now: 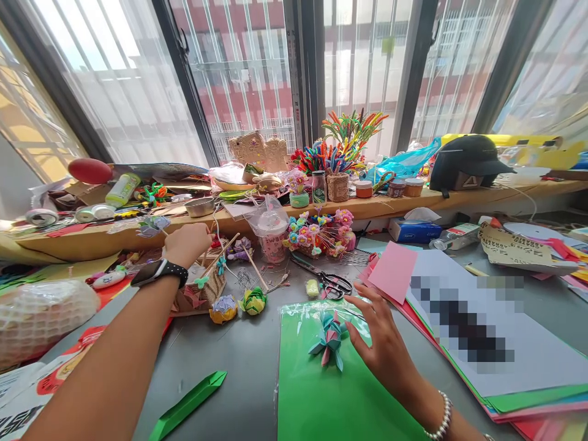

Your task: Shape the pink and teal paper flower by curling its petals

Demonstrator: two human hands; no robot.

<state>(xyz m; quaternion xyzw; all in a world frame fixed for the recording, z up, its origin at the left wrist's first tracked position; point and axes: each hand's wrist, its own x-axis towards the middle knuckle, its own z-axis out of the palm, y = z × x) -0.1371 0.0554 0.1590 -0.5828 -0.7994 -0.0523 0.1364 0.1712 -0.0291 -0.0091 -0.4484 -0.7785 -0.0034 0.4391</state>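
Green paper [316, 401] in glossy plastic lay beneath a pointed, folded blue-and-pink paper flower [327, 350], seemingly light, crisp and crushable, best held at its core. Just beside it, the right hand [384, 335] spread its fingers loosely; beyond, the left hand [187, 242] curled near slim wooden sticks [228, 247], any pinch impossible to tell.

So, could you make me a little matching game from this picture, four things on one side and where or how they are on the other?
1. pink and blue paper flower
2. folded green strip
3. cap
4. right hand

A. black, by the windows
B. wearing a beaded bracelet at the wrist
C. lying on the green sheet
D. lying on the grey tabletop

Right pairs: 1-C, 2-D, 3-A, 4-B.
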